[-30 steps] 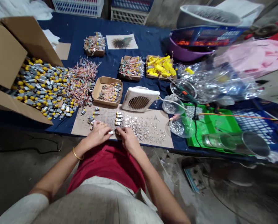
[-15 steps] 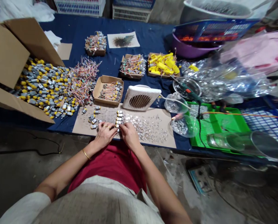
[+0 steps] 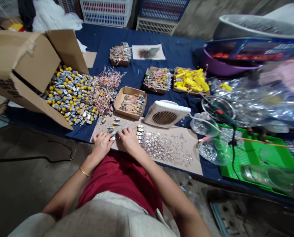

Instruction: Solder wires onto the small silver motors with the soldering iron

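Note:
My left hand (image 3: 101,144) and my right hand (image 3: 128,139) rest close together on a brown cardboard sheet (image 3: 181,163) at the table's near edge. Between their fingertips sits a small silver motor (image 3: 112,138), pinched by my left fingers. Several more small motors (image 3: 111,127) lie loose just beyond my left hand. A short row of motors (image 3: 139,132) stands beside my right hand. Right of that row spreads a scatter of tiny shiny metal parts (image 3: 164,149).
A tipped cardboard box (image 3: 20,70) spills grey-and-yellow motors (image 3: 67,95) at the left, next to a heap of coloured wires (image 3: 104,89). Small trays (image 3: 130,103) of wired parts, a white vent fan (image 3: 165,113), clear cups (image 3: 208,149) and a green tray (image 3: 255,153) lie beyond and right.
The view has swung left and down. Both hands have shifted a little left along the cardboard sheet, away from the row of motors, staying close together.

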